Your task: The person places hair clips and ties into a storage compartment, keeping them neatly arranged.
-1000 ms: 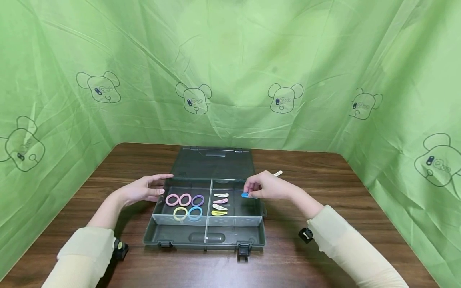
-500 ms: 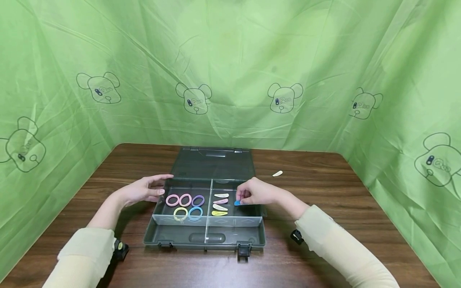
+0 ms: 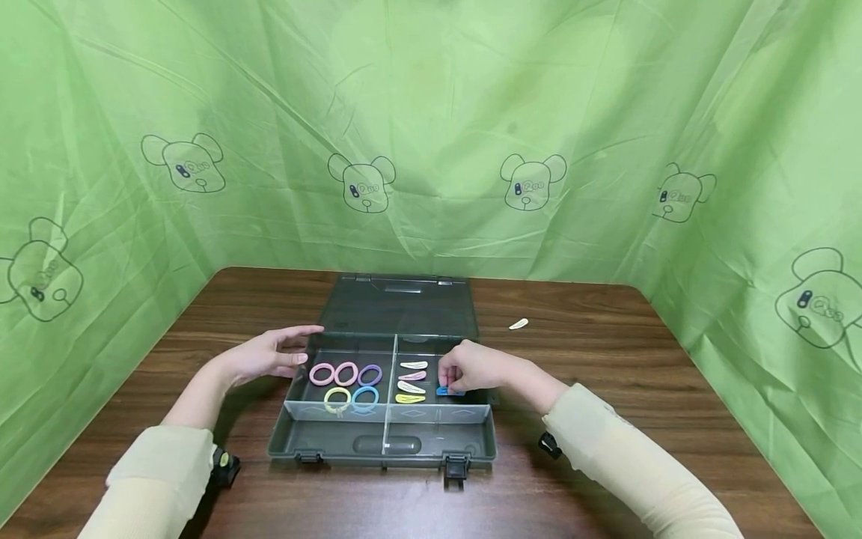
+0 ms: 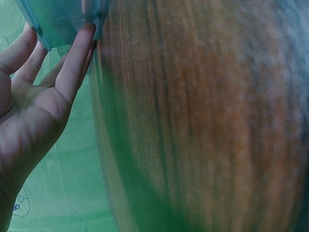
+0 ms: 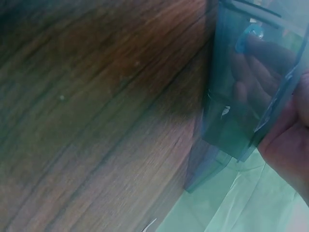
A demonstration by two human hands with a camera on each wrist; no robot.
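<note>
A smoky see-through divided box [image 3: 323, 436] lies on the table. My right hand [image 3: 477, 365] reaches into its right rear compartment, pinching a blue hair clip [image 3: 442, 391] low over the compartment floor. Through the box wall in the right wrist view, the blue hair clip [image 5: 241, 43] shows at the fingertips. Left of it lies a column of hair clips: white, pink [image 3: 412, 376], white and yellow [image 3: 409, 399]. My left hand [image 3: 266, 353] rests against the box's left side with fingers extended; in the left wrist view its fingertips touch the wall.
Several hair ties, including a purple one [image 3: 370, 375] and a blue one [image 3: 366, 397], lie in the left rear compartment. The lid [image 3: 404, 307] lies folded back behind. One pale hair clip [image 3: 518, 324] is on the wooden table [image 3: 579, 329]. Green cloth [image 3: 444, 112] hangs around.
My right hand has carried the blue hair clip left and toward the front within the right compartment, down near its floor. The left hand has stayed put.
</note>
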